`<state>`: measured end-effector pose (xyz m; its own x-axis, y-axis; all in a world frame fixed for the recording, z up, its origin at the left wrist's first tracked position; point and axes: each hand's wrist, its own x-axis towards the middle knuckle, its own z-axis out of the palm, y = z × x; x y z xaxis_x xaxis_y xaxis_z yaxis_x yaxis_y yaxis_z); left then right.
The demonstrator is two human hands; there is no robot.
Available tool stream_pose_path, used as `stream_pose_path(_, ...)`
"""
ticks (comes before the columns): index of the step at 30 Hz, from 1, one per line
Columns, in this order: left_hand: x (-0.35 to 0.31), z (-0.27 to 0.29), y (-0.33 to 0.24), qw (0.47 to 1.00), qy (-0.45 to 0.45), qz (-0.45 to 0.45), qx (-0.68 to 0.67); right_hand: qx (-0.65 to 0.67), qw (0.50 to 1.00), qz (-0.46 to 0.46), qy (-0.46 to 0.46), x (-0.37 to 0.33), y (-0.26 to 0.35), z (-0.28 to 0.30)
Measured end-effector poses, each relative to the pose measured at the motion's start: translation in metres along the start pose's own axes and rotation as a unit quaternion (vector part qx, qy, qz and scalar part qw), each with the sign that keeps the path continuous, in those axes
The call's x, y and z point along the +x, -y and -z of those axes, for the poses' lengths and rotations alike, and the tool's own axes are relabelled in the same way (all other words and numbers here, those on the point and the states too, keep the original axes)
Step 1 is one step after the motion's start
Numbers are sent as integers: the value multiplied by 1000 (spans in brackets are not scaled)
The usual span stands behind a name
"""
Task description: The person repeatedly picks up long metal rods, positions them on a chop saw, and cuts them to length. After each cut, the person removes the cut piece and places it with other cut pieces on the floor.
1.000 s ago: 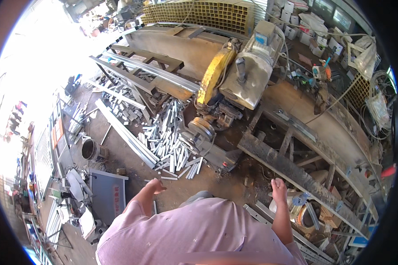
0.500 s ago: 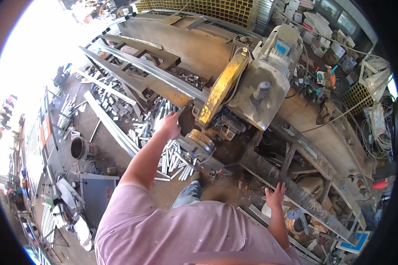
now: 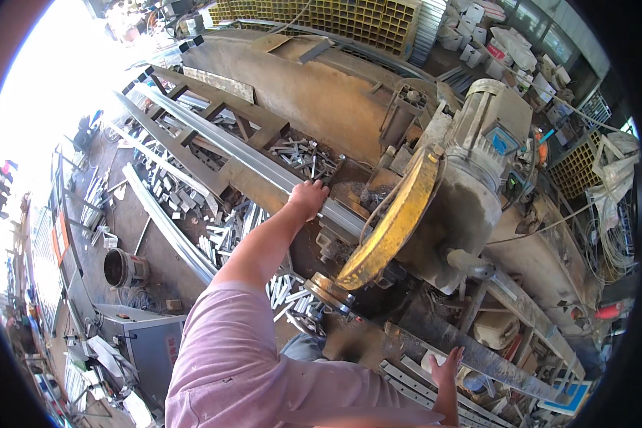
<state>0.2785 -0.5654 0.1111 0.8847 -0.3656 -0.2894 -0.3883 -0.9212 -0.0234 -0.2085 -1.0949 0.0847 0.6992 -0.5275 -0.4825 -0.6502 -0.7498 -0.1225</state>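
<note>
My left hand [image 3: 309, 198] is closed over a long silvery metal tube [image 3: 225, 144], which lies along a steel rack. To the right of that hand stands a cut-off saw with a yellow blade guard [image 3: 392, 221] and a grey motor [image 3: 496, 121]. The tube's near end runs in toward the saw, where the guard partly hides it. My right hand [image 3: 446, 366] is held low on the right beside a dark steel beam [image 3: 478, 357]. Its fingers are spread and nothing shows in them; whether it touches the beam I cannot tell.
Short metal offcuts [image 3: 182, 187] are heaped under and beside the rack. Longer tubes [image 3: 165, 217] lie on the floor at left, near a bucket [image 3: 125, 268] and a grey cabinet [image 3: 150, 349]. A large rusty brown panel [image 3: 299, 89] stands behind the rack.
My left hand has moved forward and right, from the rack's near end onto the tube. The saw head now appears larger and farther right; the view has shifted too. My right hand remains low, fingers spread.
</note>
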Motion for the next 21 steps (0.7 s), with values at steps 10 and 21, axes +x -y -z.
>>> stream_pose_path(10, 10, -25, 96, 989, -111, 80, 60, -18, 1000, -3, 3, 1, 14, 7)
stream_pose_path(21, -28, 41, 101, 988, -97, 62, 105, -25, 999, 28, -4, -3, 3, 8)
